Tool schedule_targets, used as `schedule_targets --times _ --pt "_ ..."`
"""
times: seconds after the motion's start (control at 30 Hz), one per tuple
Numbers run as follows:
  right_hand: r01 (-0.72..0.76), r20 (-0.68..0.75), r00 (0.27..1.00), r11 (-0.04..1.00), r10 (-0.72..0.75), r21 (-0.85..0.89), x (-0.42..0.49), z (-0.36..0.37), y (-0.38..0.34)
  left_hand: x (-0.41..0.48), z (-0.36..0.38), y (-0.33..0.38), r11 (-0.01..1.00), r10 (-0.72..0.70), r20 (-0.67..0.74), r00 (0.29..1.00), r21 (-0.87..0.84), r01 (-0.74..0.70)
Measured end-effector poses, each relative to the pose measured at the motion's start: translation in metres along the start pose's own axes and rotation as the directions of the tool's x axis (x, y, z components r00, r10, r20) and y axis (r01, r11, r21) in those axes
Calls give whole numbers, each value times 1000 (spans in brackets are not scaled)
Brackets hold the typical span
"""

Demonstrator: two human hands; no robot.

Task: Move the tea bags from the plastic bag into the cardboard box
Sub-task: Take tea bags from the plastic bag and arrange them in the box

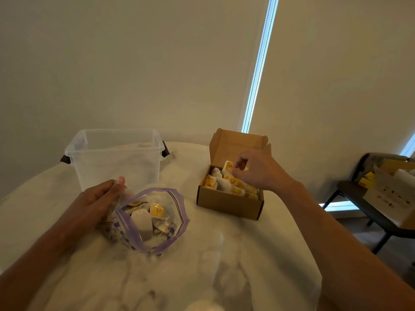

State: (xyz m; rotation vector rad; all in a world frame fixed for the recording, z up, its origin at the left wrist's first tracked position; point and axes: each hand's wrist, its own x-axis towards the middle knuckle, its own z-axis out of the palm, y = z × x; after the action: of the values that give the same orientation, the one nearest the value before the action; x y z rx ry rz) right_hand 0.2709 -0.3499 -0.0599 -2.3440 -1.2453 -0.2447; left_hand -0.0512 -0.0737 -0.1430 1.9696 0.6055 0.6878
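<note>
here, left hand [98,203] grips plastic bag [167,242]; right hand [260,173] pinches a tea bag [245,169] over cardboard box [229,205].

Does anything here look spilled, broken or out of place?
Nothing stands out. The tea bags sit inside the cardboard box or the plastic bag, none visibly loose on the table. The left hand holds the bag open; the right hand reaches into the box.

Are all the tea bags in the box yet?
Not yet. Many boxed tea bags already sit in the cardboard box, where the right hand reaches. The left hand holds the plastic bag open, with several loose tea bags left inside.
</note>
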Motion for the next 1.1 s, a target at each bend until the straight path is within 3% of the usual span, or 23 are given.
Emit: schedule_targets --times 0.2,0.37,0.57,0.63,0.77,0.83,0.97,1.1 --pt "-53 252 962 978 104 -201 10 20 -15 -1 0 -2 999 -7 -2 1000 -42 7" --pt "-153 158 975 987 158 -44 14 7 -9 1 -3 -5 999 -18 -1 1000 -44 18" --pt "-123 82 991 974 109 192 8 -7 -2 3 0 -4 999 -5 -11 1000 -39 4" --pt "-95 66 994 978 84 184 8 -5 -1 1 1 -1 999 -8 -11 1000 -42 8" --pt "-67 167 985 992 48 110 4 5 -1 -1 2 3 998 -31 -15 999 -53 30" --pt "-55 121 992 994 43 96 0 2 -6 1 1 0 999 -41 -15 999 -32 41" --pt "99 19 994 982 -103 161 -15 -7 -45 1 -4 -4 999 8 16 1000 -51 -7" --pt "256 243 910 917 -335 304 -47 4 -111 -3 -3 3 994 62 31 998 -87 -59"
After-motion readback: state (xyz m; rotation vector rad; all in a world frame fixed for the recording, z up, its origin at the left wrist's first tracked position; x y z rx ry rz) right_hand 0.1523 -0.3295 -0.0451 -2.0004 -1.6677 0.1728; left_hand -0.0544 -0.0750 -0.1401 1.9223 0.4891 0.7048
